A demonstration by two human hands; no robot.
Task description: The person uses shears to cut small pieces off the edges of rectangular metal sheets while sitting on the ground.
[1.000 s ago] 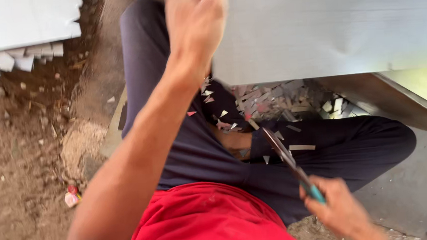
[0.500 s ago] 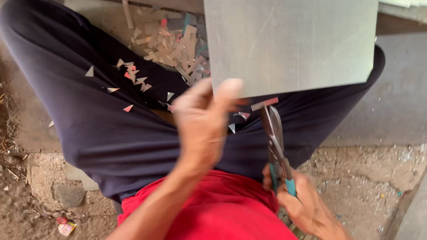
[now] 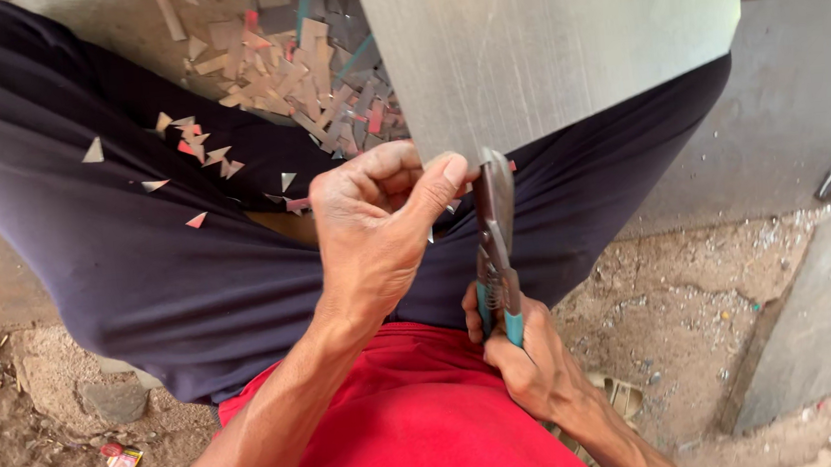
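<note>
View: a head camera looks straight down at a seated person's lap, dark trousers point(image 3: 144, 252) and a red shirt point(image 3: 419, 428), on bare dirt ground point(image 3: 694, 312).

Left hand: the left hand point(image 3: 376, 231) is curled closed, thumb pressed along the near edge of a flat grey sheet point(image 3: 559, 48), pinching that lower edge between thumb and folded fingers.

Right hand: the right hand point(image 3: 532, 362) is wrapped tight around the teal-sleeved handles of a pair of snips point(image 3: 496, 247), fingers pressed together; the handles sit close to each other.

Sheet position: the grey sheet stands above the lap, away from the body, filling the top centre and right of the view; its lower edge sits at the left thumb.

Key relation: the snips' long axis runs straight away from the body, handles near the waist, blades pointing up at the sheet's lower edge, just beside the left thumb. The left hand is the nearer one to the sheet; the right hand lies well back, by the shirt.

Scraps: small triangular offcuts point(image 3: 185, 147) dot the left thigh, and a heap of strip offcuts point(image 3: 297, 71) lies on the ground between the legs.

Other things: a grey slab point(image 3: 822, 332) leans at the right edge.

Hard to tell: the blade tips meet the sheet edge, but whether they bite into it is unclear. The sheet's top is cut off by the frame, and its material cannot be told.
</note>
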